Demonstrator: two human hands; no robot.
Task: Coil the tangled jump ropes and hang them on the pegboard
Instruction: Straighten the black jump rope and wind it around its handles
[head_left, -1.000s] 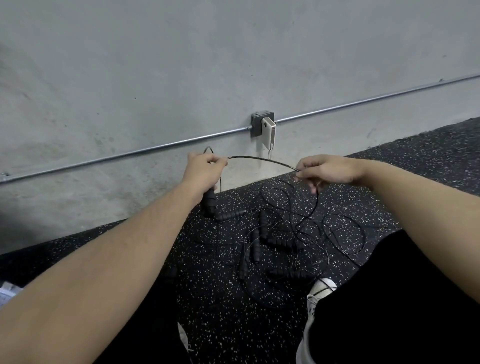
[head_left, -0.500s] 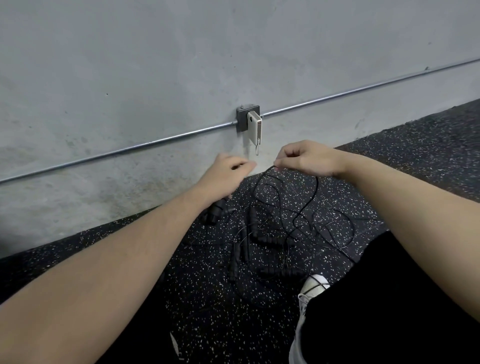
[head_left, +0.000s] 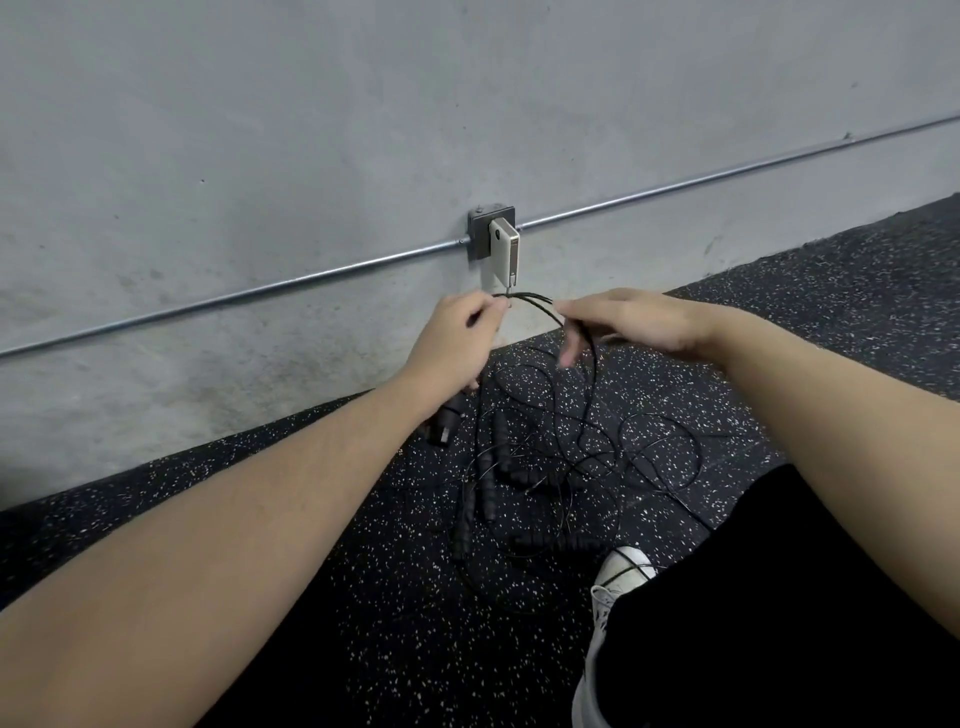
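Observation:
Several thin black jump ropes (head_left: 566, 457) lie tangled on the speckled black floor, their ribbed black handles (head_left: 491, 478) scattered among the loops. My left hand (head_left: 457, 338) grips a black handle (head_left: 444, 423) that sticks out below the palm, and its fingers pinch gathered loops of the cord (head_left: 530, 300). My right hand (head_left: 628, 325) is just right of it, over the same cord, which hangs down under its fingers; the fingers are blurred. No pegboard is in view.
A grey concrete wall (head_left: 311, 130) rises close ahead, with a metal conduit (head_left: 260, 291) and a junction box carrying a beige device (head_left: 506, 252). My white shoe (head_left: 613, 587) and black-clad leg (head_left: 779, 597) are at the lower right.
The hands spread apart along the cord, came together, and now the left hand holds one more loop. The right hand has slid slightly right. The camera dipped a little.

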